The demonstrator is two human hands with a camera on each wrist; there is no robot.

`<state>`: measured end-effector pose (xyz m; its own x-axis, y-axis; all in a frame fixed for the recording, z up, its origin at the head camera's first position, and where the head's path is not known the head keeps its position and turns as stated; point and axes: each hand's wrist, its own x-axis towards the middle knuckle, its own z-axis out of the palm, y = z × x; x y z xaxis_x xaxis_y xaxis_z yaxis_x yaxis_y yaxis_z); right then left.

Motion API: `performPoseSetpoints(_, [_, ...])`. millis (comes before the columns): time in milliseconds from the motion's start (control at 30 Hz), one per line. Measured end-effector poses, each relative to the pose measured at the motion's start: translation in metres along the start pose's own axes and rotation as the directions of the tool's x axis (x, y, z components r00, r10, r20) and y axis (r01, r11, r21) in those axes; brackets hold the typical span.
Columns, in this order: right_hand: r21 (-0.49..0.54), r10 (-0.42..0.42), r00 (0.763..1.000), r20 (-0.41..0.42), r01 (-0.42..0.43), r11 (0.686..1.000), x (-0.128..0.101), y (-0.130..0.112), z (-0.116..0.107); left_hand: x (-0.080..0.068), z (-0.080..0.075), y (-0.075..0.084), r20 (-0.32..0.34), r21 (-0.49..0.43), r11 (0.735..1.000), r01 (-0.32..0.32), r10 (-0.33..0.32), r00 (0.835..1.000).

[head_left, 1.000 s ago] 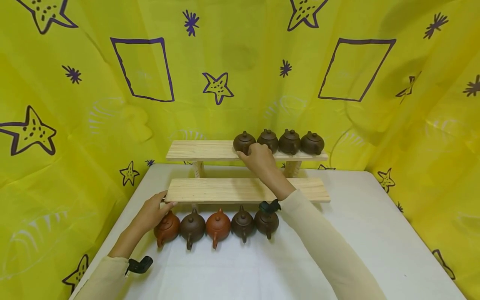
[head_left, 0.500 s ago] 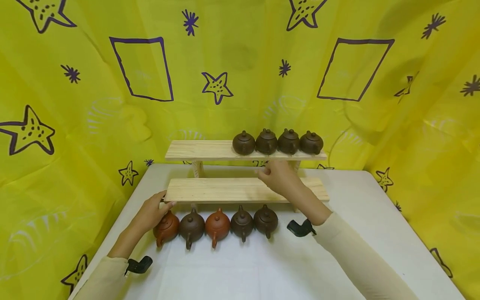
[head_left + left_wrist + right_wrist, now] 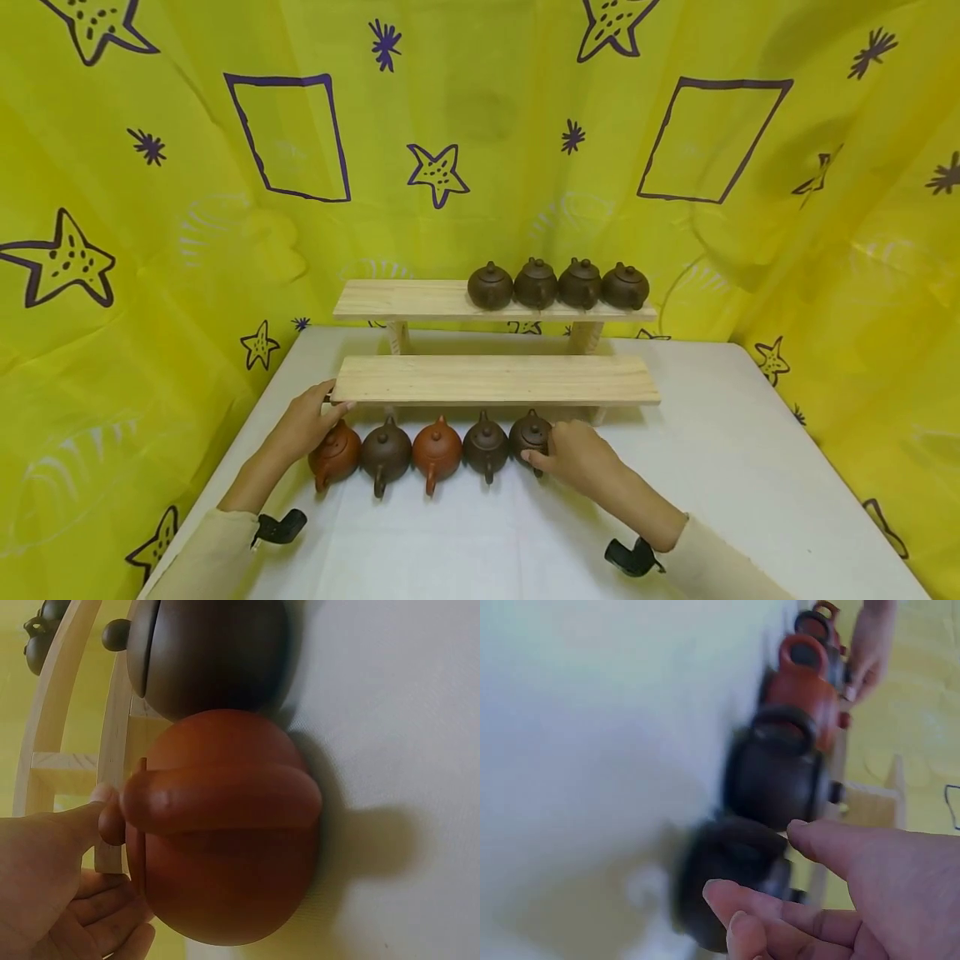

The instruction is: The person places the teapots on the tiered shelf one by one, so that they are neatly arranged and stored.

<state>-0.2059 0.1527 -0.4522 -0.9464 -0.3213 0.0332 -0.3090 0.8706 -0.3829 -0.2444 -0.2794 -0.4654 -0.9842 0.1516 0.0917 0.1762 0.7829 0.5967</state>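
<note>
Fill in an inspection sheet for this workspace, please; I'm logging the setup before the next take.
Surface: white table, bare at the front and right.
Job's things: five teapots in a row on the table; the rightmost dark teapot sits at the right hand's fingertips. Four dark teapots on the top shelf; lower shelf holds nothing.
Clutter: nothing seen.
Hands: left hand rests at the lower shelf's left end, beside the reddish teapot; right hand touches the rightmost teapot, grip unclear.
Cables: nothing seen; a black device sits on each wrist.
Surroundings: yellow cloth printed with stars, hung on three sides.
</note>
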Motion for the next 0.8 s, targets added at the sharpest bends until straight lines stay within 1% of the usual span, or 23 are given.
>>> performPoseSetpoints(100, [0.019, 0.015, 1.0, 0.006, -0.015, 1.0, -0.006, 0.003, 0.007, 0.001, -0.001, 0.002, 0.005, 0.006, 1.0, 0.001, -0.001, 1.0])
performPoseSetpoints(267, [0.049, 0.036, 0.999, -0.015, -0.035, 0.998, -0.011, 0.006, 0.013, -0.001, -0.001, 0.004, 0.008, 0.01, 1.0, 0.005, -0.005, 1.0])
performPoseSetpoints(367, [0.048, 0.045, 0.999, -0.025, -0.044, 0.998, -0.014, 0.005, 0.019, -0.002, -0.002, 0.005, 0.003, 0.012, 1.0, 0.003, -0.003, 1.0])
performPoseSetpoints(433, [0.052, 0.049, 0.998, -0.039, -0.047, 0.998, -0.017, 0.004, 0.024, -0.002, -0.001, 0.005, 0.003, 0.011, 1.0, 0.0, 0.0, 1.0])
performPoseSetpoints(567, [0.071, 0.056, 0.994, -0.093, -0.049, 0.996, -0.022, 0.003, 0.032, -0.003, -0.001, 0.006, 0.005, 0.009, 1.0, -0.005, 0.005, 1.0])
performPoseSetpoints(800, [0.138, 0.051, 0.991, -0.121, -0.034, 0.99, -0.027, 0.003, 0.036, -0.003, -0.001, 0.007, 0.001, 0.011, 1.0, -0.005, 0.005, 1.0])
